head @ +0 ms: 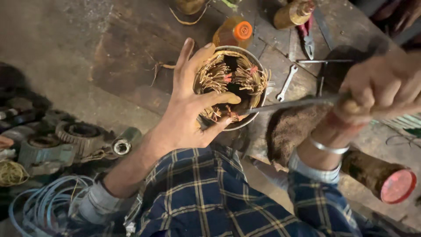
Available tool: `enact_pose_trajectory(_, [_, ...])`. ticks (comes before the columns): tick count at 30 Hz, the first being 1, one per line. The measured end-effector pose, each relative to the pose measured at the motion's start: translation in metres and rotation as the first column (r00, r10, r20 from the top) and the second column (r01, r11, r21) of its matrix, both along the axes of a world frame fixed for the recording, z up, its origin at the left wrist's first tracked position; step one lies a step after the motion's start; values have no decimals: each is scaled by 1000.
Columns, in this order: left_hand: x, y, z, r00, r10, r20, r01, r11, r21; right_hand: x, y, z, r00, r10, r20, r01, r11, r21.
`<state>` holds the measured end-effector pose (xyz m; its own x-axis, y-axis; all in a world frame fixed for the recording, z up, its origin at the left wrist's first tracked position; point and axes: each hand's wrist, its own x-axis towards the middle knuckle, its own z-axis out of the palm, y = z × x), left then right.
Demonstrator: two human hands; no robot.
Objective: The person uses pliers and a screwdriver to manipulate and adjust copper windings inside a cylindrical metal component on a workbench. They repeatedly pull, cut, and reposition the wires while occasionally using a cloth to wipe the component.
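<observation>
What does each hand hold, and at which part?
Left hand grips the motor housing by its rim; right hand grips the metal rod at its handle end.

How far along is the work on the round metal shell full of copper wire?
Done: many wire ends already stand loose above the shell. In hand: the left hand steadies the rim while the right hand holds a long metal rod with its tip among the copper wire. Left: most wire sits inside.

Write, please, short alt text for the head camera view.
The left hand grips a round metal motor shell full of copper wire, while the right hand pushes a thin metal rod into it over a dirty workbench.
</observation>
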<state>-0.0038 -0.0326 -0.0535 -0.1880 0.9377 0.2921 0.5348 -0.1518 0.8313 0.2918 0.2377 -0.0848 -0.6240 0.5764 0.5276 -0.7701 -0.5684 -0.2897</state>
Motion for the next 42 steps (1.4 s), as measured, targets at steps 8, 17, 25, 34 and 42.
enact_pose_trajectory(8, [-4, 5, 4, 997, -21, -72, 22, 1000, 8, 38, -76, -20, 932, -361, 27, 362, 930, -65])
enact_pose_trajectory(17, [9, 9, 18, 994, 67, -92, -71, 997, -39, 17, -60, 22, 964, -263, -42, 266, 954, 139])
enact_pose_trajectory(25, [18, 9, 30, 993, 112, -39, -118, 970, -212, -10, 0, 17, 996, -37, -80, 45, 994, 104])
enact_pose_trajectory(34, [17, 7, 37, 984, 118, -132, -149, 956, -252, -23, -10, 33, 1000, -14, -22, 16, 996, 84])
enact_pose_trajectory(42, [15, 3, 39, 983, 94, -160, -135, 953, -270, -57, 28, 16, 991, 130, -19, -128, 990, 66])
